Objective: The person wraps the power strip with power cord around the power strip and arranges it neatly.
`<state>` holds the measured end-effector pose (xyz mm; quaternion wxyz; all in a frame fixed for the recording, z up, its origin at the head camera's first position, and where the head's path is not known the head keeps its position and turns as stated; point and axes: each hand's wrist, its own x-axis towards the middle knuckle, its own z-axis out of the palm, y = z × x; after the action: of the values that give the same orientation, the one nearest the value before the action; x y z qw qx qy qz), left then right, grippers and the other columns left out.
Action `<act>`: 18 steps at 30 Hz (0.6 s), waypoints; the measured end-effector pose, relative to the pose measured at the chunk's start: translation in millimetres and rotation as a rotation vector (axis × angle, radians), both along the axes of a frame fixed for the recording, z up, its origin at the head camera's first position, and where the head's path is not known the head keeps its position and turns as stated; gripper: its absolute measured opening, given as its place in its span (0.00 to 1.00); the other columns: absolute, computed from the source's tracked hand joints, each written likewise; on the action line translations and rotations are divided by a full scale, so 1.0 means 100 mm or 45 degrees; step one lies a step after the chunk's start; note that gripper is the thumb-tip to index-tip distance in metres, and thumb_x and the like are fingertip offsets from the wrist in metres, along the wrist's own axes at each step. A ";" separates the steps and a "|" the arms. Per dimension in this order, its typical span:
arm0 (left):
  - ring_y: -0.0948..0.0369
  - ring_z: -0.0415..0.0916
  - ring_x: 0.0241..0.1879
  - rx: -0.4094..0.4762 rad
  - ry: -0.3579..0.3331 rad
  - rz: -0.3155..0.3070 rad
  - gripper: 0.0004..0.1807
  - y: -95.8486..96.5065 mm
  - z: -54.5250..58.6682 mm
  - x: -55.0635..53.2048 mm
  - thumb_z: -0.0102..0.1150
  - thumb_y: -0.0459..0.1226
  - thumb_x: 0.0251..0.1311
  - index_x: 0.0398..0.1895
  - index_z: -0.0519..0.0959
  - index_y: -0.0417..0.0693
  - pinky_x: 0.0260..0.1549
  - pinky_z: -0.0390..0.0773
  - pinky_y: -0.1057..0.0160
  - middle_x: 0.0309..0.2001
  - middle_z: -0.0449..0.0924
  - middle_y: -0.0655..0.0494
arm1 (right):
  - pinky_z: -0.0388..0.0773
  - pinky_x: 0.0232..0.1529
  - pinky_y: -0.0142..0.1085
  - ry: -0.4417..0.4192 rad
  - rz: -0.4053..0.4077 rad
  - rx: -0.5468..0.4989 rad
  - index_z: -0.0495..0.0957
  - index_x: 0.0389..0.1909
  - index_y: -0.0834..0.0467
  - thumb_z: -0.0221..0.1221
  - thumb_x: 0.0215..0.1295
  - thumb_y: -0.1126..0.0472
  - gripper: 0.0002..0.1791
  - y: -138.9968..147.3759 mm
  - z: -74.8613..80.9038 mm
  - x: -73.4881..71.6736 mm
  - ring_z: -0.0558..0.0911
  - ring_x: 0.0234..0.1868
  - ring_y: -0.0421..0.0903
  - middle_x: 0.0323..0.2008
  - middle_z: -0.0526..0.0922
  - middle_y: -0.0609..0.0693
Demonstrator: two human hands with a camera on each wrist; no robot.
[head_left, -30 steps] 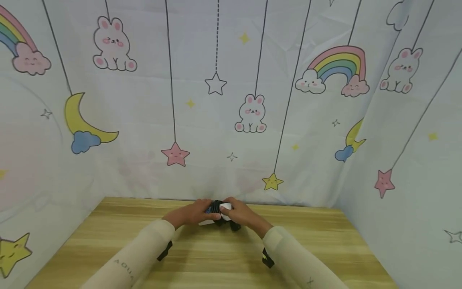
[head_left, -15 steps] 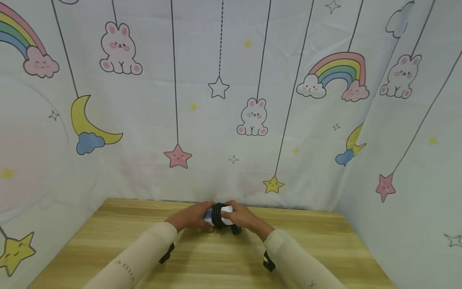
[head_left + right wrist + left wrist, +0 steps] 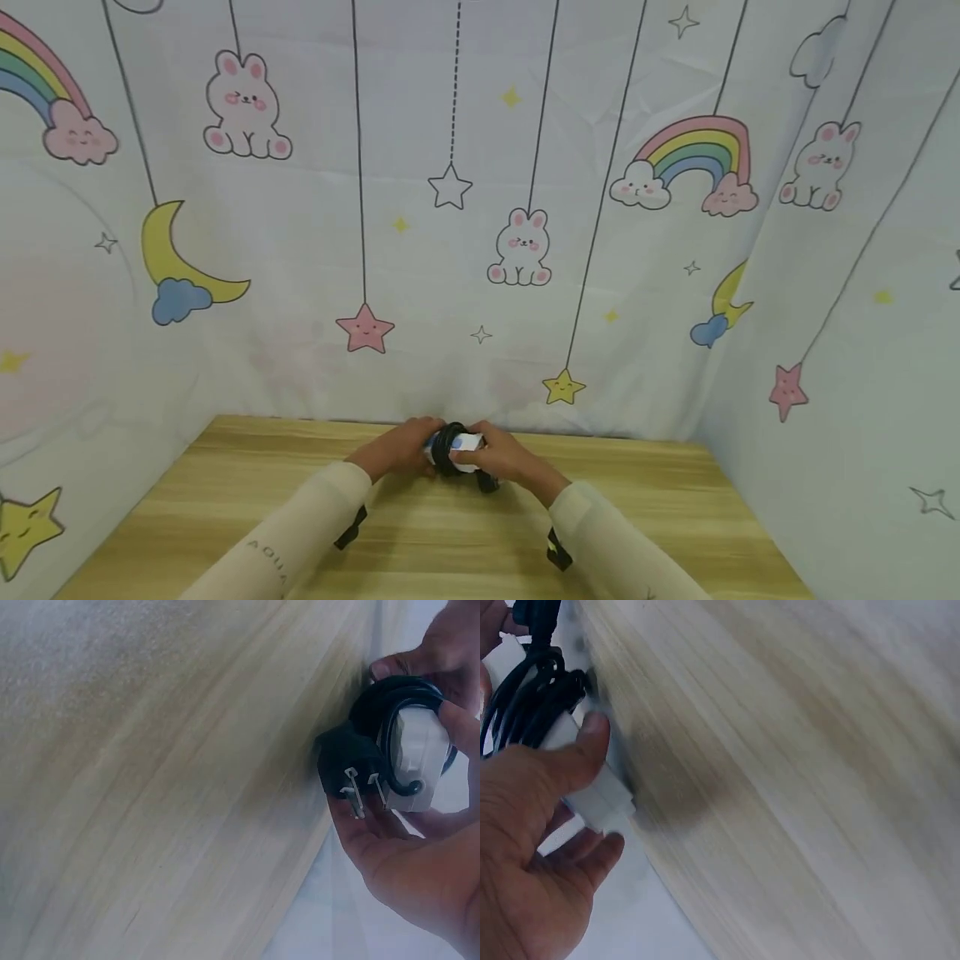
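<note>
A white power strip [image 3: 468,442] with a black cord [image 3: 447,451] wound round its middle is held between both hands near the table's far edge. My left hand [image 3: 397,448] grips its left end; the left wrist view shows the thumb along one side and fingers curled at the other side of the strip [image 3: 604,796]. My right hand [image 3: 510,458] holds the right end, its thumb on the white face. In the right wrist view the black plug [image 3: 349,759], prongs bare, hangs beside the strip above the right fingers. Some blue shows on the strip's top.
The wood-grain table [image 3: 450,542] runs back to a white printed cloth [image 3: 420,375] hanging just behind the hands. More printed cloth [image 3: 847,467] stands along the right and left sides. Dark straps with small black pieces [image 3: 558,550] sit at the wrists.
My left hand has gone from lying over the strip with its thumb stretched across to gripping the left end. The strip has turned, showing more white face. My right thumb has shifted left.
</note>
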<state>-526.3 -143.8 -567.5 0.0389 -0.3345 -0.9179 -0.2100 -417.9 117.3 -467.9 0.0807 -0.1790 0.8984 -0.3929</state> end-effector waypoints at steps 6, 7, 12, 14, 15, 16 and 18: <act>0.42 0.82 0.65 0.026 0.122 0.039 0.46 0.02 -0.18 -0.17 0.91 0.33 0.46 0.73 0.82 0.56 0.68 0.81 0.37 0.67 0.83 0.47 | 0.84 0.54 0.48 0.079 0.054 0.088 0.76 0.71 0.67 0.75 0.68 0.38 0.44 -0.02 0.00 0.02 0.85 0.52 0.50 0.57 0.88 0.59; 0.42 0.82 0.65 0.016 0.124 0.040 0.46 0.02 -0.19 -0.17 0.89 0.31 0.47 0.73 0.81 0.56 0.67 0.82 0.37 0.66 0.83 0.47 | 0.84 0.56 0.50 0.081 0.066 0.096 0.76 0.72 0.67 0.76 0.67 0.38 0.46 -0.01 0.00 0.02 0.86 0.53 0.50 0.58 0.88 0.59; 0.41 0.80 0.68 -0.047 0.077 0.047 0.49 0.02 -0.15 -0.17 0.85 0.31 0.51 0.79 0.76 0.58 0.67 0.82 0.35 0.71 0.80 0.45 | 0.83 0.65 0.55 0.097 0.104 0.118 0.72 0.79 0.66 0.80 0.63 0.41 0.52 0.05 -0.01 0.02 0.85 0.64 0.54 0.67 0.85 0.61; 0.39 0.77 0.69 -0.060 0.047 0.066 0.52 0.03 -0.11 -0.15 0.84 0.30 0.51 0.82 0.73 0.60 0.67 0.81 0.33 0.73 0.78 0.44 | 0.83 0.67 0.57 0.107 0.113 0.113 0.70 0.79 0.66 0.81 0.62 0.44 0.53 0.07 -0.01 0.01 0.85 0.66 0.56 0.69 0.84 0.61; 0.39 0.77 0.69 -0.063 0.032 0.079 0.53 0.04 -0.09 -0.13 0.83 0.30 0.50 0.82 0.72 0.62 0.66 0.81 0.32 0.74 0.77 0.44 | 0.83 0.68 0.58 0.104 0.115 0.102 0.69 0.80 0.67 0.82 0.62 0.46 0.53 0.08 -0.01 0.01 0.85 0.67 0.57 0.69 0.83 0.62; 0.39 0.77 0.69 -0.058 0.027 0.085 0.53 0.04 -0.08 -0.11 0.83 0.30 0.49 0.82 0.72 0.62 0.66 0.81 0.31 0.75 0.77 0.44 | 0.82 0.68 0.58 0.100 0.109 0.097 0.68 0.80 0.68 0.83 0.61 0.47 0.54 0.09 -0.02 0.01 0.85 0.67 0.58 0.69 0.83 0.63; 0.38 0.77 0.66 -0.052 0.025 0.096 0.55 0.05 -0.04 -0.07 0.85 0.30 0.46 0.81 0.72 0.62 0.63 0.82 0.31 0.74 0.77 0.42 | 0.81 0.70 0.59 0.078 0.081 0.088 0.65 0.83 0.69 0.83 0.61 0.48 0.58 0.10 -0.02 0.01 0.84 0.69 0.60 0.71 0.81 0.65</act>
<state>-533.7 -139.0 -572.0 0.0491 -0.3022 -0.9335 -0.1864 -416.6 127.6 -470.1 0.0717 -0.2164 0.9073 -0.3534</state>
